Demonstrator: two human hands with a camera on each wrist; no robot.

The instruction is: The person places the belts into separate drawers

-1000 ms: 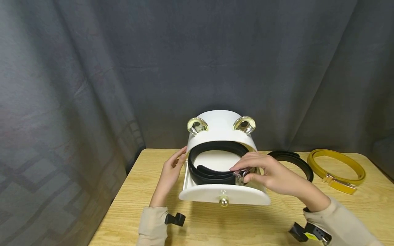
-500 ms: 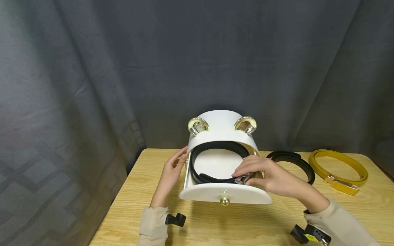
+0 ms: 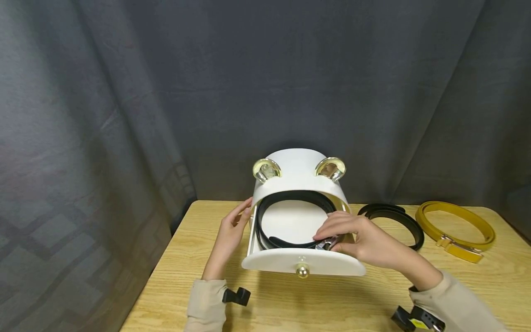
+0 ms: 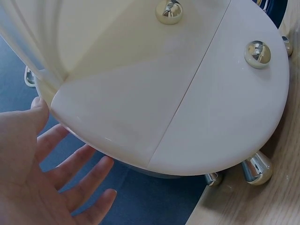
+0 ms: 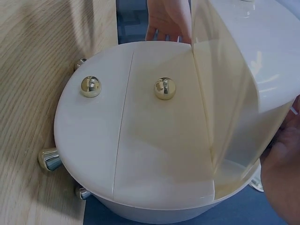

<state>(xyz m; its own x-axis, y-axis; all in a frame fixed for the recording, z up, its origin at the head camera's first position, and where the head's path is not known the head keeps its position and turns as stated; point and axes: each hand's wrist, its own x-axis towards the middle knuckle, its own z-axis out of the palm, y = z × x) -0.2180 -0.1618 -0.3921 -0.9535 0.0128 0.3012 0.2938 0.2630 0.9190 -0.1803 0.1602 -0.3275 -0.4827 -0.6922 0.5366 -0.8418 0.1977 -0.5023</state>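
Observation:
A white rounded storage box (image 3: 296,171) with gold ear-shaped trims stands with its top drawer (image 3: 271,262) pulled out. Inside that drawer lies a coiled black belt (image 3: 296,196). My right hand (image 3: 361,237) pinches the belt at its silver buckle (image 3: 326,243), just behind the drawer front. My left hand (image 3: 230,233) rests against the box's left side, fingers fairly straight. In the left wrist view, the left hand (image 4: 33,173) has its fingers spread along the box's edge. The right wrist view catches only part of the right hand (image 5: 283,164), beside the drawer.
Another coiled black belt (image 3: 408,223) and a yellow belt (image 3: 483,226) with a gold buckle lie on the wooden table (image 3: 174,272), right of the box. Lower drawers have gold knobs (image 5: 165,88), and gold feet (image 5: 49,159) support the box. A grey curtain (image 3: 290,83) hangs behind.
The right hand has lowered the buckle end of the belt, which now sits deeper in the drawer behind its front. The left hand stays in place.

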